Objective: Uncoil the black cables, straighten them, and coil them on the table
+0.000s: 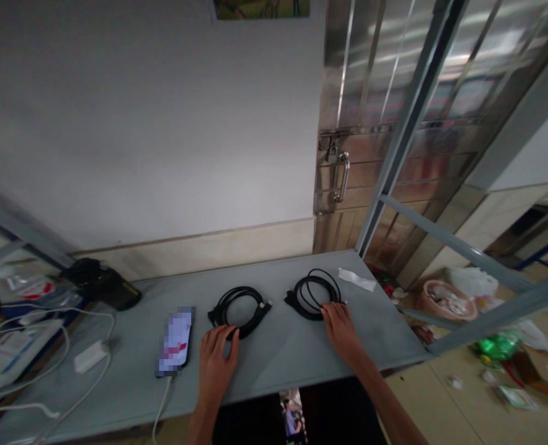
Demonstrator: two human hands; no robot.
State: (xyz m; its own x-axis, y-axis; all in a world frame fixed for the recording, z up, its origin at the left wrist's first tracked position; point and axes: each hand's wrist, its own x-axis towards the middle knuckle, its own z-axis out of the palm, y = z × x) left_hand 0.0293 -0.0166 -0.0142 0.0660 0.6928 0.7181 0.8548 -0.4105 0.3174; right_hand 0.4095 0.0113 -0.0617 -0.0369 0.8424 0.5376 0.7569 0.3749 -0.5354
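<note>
Head: hands touch cable coils; basket holds scraps.

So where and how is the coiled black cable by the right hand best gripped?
Probably across the thick, near-left part of the coiled black cable, coming from the near side. Strands lie bunched there, while the far loops spread apart and might slip. The coil lies flat on the grey tabletop; the bare right hand is at its right edge.
</note>
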